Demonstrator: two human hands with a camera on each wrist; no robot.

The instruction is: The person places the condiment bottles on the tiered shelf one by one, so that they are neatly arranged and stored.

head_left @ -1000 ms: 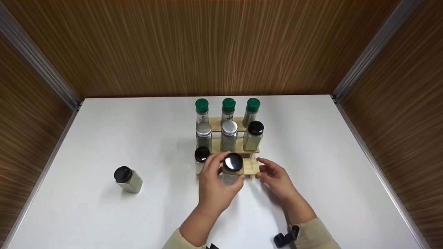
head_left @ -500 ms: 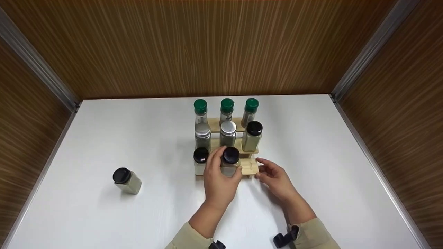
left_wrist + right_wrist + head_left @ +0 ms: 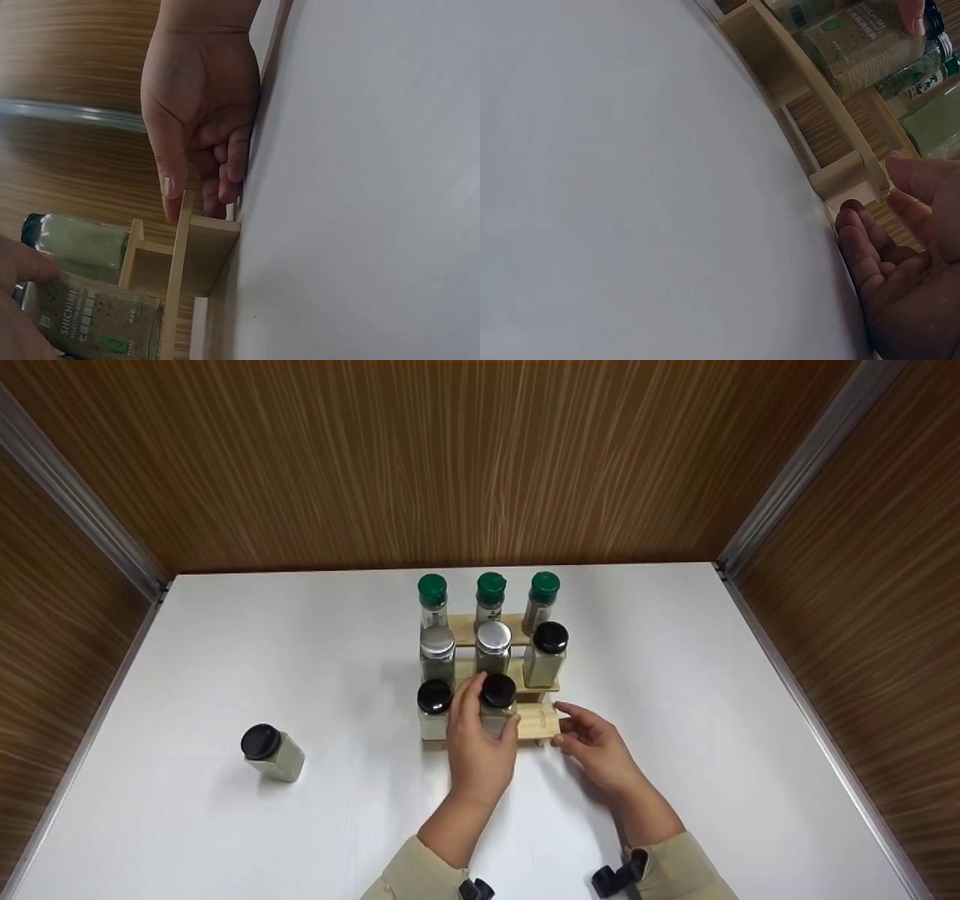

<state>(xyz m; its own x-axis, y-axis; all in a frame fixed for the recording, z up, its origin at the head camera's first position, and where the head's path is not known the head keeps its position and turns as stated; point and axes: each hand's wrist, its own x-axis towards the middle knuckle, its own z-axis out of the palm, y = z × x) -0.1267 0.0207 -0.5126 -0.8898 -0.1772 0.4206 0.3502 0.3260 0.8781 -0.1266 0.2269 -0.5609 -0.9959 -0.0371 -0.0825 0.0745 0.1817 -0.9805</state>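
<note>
My left hand (image 3: 480, 761) grips a square glass spice jar (image 3: 498, 691) with a black lid, upright at the middle of the lowest tier of a wooden spice rack (image 3: 538, 722). Its label reads SHICHIMI in the left wrist view, and brownish seasoning shows through the glass. The jar's base stands right at the tier's board. At the right end of that tier, my right hand (image 3: 596, 746) holds the board's end between thumb and forefinger, its other fingers curled low by the table. Left of the gripped jar stands another black-lidded jar (image 3: 434, 709).
Green-capped bottles (image 3: 491, 592) line the top tier. Two silver-lidded jars (image 3: 493, 645) and a black-lidded jar (image 3: 547, 656) fill the middle one. Another black-lidded jar (image 3: 274, 754) stands apart on the white table (image 3: 360, 825). Wood-grain panels (image 3: 450, 465) enclose the back and sides.
My left hand has moved the spice jar forward and lower, onto the middle of the rack's lowest tier. The right hand has stayed at the rack's end.
</note>
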